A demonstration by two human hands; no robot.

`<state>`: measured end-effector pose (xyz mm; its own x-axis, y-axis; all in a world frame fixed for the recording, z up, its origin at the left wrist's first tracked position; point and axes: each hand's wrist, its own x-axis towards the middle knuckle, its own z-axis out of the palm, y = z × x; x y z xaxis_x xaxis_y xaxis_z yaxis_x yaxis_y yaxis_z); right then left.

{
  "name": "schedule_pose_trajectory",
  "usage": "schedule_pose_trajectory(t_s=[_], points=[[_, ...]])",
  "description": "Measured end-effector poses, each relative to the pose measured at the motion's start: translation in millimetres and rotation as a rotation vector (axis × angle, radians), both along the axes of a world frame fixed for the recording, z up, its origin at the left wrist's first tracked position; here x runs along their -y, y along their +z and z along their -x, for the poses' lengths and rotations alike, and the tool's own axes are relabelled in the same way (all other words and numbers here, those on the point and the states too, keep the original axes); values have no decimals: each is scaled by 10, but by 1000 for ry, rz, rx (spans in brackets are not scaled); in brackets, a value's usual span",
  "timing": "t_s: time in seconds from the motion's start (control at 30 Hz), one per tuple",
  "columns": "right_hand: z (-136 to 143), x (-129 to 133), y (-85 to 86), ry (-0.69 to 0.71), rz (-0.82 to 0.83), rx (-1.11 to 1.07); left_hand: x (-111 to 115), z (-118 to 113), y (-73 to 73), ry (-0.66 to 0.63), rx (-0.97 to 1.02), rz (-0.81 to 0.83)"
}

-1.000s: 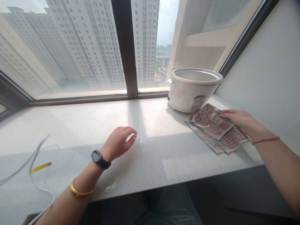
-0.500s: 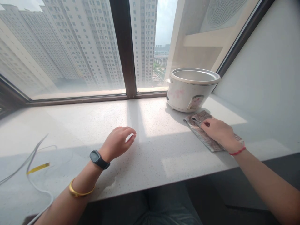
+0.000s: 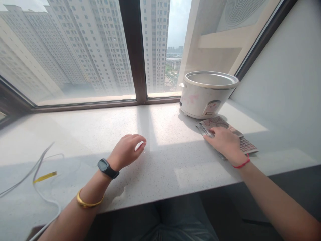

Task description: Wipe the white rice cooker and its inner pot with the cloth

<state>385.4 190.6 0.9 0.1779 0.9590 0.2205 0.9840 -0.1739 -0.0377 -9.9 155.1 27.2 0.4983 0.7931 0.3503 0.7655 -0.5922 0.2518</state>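
Observation:
My right hand lies over a folded patterned cloth. Its thumb and fingers close on the cloth's left side, where the layers are bunched up. Whether anything else is under those fingers is hidden. Just behind the cloth stands a white rice cooker with no lid. My left hand rests above the middle of the counter, holding nothing that I can see. Its fingers curve loosely, with thumb and forefinger tips close together around a gap.
The pale speckled counter runs along the window. At the left lies a white cable with a yellow tag. A white wall bounds the right side.
The small dark-tipped tool in my right hand has gone from sight. That hand has shifted left and now grips the cloth, whose upper layer has been moved. My left hand keeps its pose.

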Motion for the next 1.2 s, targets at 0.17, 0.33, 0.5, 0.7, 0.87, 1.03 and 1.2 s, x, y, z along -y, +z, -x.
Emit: schedule_pose_trajectory(t_s=[0.17,0.33,0.5,0.7,0.87,1.03,1.2], points=[[-370,14,10,-21,39,-24,11,6,13,-15,-5,-29],[-627,186,-54,-47,-29,-29,8,-7,10,-18,-6,-37],[-689,323,-60,-51,-7,67,6,-19,-10,-26,-16,-4],[-35,515,-85,414,-88,-118,31,-145,-29,-60,53,21],[809,662,-128,883,-87,-400,177,-419,-8,-182,106,-3],[1047,640,-23,874,65,-594,188,-399,94,-79,-78,183],[1002,607,22,778,55,-600,12,-550,114,-141,-151,169]])
